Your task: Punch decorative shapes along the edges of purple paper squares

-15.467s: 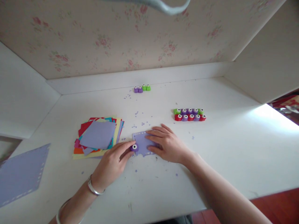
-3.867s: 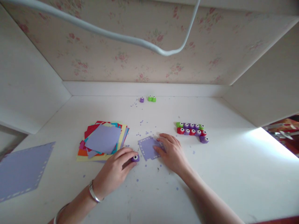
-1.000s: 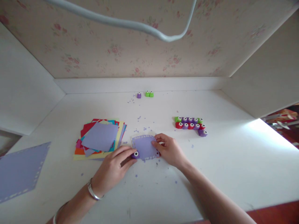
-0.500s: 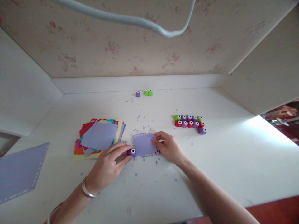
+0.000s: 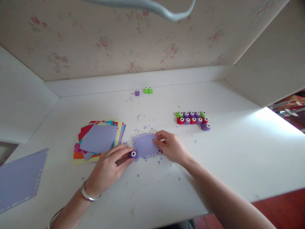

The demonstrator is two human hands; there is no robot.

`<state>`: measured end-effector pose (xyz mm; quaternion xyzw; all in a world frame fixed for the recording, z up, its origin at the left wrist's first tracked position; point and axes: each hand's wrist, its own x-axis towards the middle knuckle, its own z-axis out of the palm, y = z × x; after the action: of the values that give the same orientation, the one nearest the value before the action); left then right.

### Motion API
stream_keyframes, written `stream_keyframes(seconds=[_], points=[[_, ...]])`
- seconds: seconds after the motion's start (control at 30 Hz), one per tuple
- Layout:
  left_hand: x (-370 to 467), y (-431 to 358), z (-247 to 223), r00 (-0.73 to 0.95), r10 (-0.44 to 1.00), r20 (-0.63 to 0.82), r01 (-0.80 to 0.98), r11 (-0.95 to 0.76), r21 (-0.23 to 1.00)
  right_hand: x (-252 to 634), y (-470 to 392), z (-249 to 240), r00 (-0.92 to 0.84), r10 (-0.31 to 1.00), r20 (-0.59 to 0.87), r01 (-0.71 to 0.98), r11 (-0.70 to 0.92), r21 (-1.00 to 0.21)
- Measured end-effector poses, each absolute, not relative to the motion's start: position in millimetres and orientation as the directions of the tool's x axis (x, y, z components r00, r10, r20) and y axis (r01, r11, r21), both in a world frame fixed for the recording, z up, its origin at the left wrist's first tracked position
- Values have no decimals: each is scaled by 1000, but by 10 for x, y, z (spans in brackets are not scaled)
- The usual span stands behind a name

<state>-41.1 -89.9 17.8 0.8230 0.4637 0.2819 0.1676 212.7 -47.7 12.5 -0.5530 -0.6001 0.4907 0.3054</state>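
Note:
A small purple craft punch (image 5: 133, 154) with a star on its white button is gripped between the thumb and fingers of my left hand (image 5: 111, 168). It sits at the lower left corner of a lilac paper sheet (image 5: 145, 145), whose edges carry rows of punched holes. My right hand (image 5: 170, 146) pinches that sheet at its right edge, thumb on top. Whether the paper lies inside the punch's slot I cannot tell. Tiny lilac paper cutouts are scattered around the sheet.
Left of the sheet lies a stack of coloured paper (image 5: 98, 138). A larger lilac sheet with punched edges (image 5: 21, 181) is at the far left. Several punches (image 5: 193, 118) stand in rows at the right. Another purple punch (image 5: 137, 92) and two green punches (image 5: 148, 90) stand near the wall.
The camera view has tilted and shifted slightly. Both hands keep the same hold on the punch and the sheet, with no clear movement between them.

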Motion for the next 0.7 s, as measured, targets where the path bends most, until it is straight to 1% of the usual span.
stream_keyframes(seconds=[0.2, 0.43, 0.7], points=[[-367, -908, 187, 412, 853, 320, 657, -521, 545, 2128, -481, 138, -209, 965, -159, 389, -67, -919], [-341, -912, 193, 424, 845, 325, 653, -534, 536, 2117, -490, 156, -223, 957, -185, 366, -93, -926], [-316, -916, 198, 431, 840, 330, 630, -542, 557, 2106, -487, 132, -217, 965, -149, 406, -49, -912]])
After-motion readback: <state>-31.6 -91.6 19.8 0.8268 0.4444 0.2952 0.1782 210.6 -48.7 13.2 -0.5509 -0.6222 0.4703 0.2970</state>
